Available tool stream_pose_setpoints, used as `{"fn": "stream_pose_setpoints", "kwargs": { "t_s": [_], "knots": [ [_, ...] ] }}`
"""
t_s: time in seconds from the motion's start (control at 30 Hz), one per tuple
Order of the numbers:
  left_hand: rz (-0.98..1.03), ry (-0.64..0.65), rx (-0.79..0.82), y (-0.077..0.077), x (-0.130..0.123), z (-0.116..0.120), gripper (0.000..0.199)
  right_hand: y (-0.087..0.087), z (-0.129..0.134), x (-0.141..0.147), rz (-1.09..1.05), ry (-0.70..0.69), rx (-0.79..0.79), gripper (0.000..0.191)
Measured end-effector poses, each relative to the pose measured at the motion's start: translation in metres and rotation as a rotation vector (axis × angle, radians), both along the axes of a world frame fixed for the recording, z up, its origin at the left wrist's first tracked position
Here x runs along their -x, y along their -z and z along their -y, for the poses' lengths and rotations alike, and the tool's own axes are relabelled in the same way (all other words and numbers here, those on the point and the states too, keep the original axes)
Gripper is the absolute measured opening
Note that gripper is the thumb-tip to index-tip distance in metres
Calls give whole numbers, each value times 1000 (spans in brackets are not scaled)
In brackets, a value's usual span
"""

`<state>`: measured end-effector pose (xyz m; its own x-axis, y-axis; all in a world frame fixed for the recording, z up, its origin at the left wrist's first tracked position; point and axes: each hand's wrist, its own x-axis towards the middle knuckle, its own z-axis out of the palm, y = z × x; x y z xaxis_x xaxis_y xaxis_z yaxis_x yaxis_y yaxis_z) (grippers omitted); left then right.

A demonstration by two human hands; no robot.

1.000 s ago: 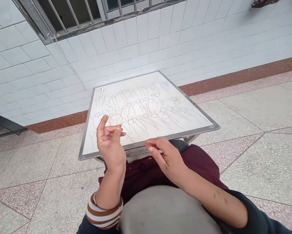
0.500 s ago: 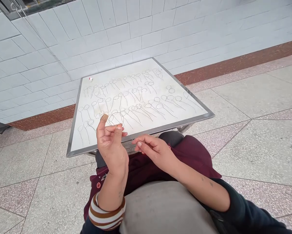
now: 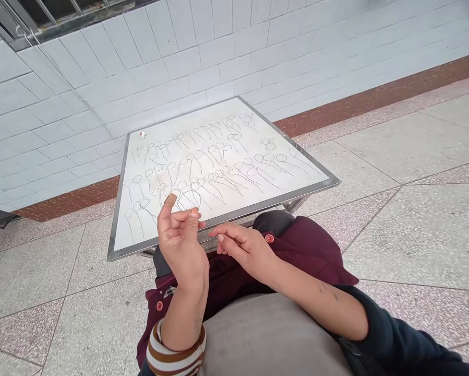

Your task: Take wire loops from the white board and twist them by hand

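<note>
My left hand [image 3: 183, 253] is raised over the near edge of the white table, thumb and index finger pinched on a thin dark looped strand [image 3: 200, 198]. The loop stands above those fingertips, seen against similar pieces behind it. A tan strip of tape [image 3: 171, 199] wraps one raised fingertip of this hand. Just to the right and lower, my right hand [image 3: 250, 250] is closed in a pinch, its fingertips close to the left ones. What it grips is too fine to make out. Rows of thin looped strands [image 3: 281, 158] with loose tails lie across the table.
The white table [image 3: 214, 109] has a grey metal rim and stands against a white tiled wall [image 3: 171, 68]. A small white and red object [image 3: 142, 135] sits at its far left corner. Speckled floor [image 3: 394, 235] surrounds it, and a barred window [image 3: 62, 10] is at upper left.
The view has shifted slightly. My right fingertips have come a little closer to my left ones, and both hands keep their pinched shape.
</note>
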<state>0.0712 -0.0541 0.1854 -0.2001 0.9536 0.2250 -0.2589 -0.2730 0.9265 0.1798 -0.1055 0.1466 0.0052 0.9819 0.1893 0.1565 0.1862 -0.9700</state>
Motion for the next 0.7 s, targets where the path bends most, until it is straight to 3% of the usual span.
{"fn": "stream_pose_setpoints", "kwargs": {
  "t_s": [0.27,0.5,0.7],
  "knots": [
    [60,6,-13,0,-3,4,50,-3,2,3,-49,68,4,21],
    [78,2,-8,1,-8,8,48,8,6,7,-79,97,-22,18],
    [32,34,28,0,-8,10,49,-1,4,-4,118,27,-30,18]
  ]
}}
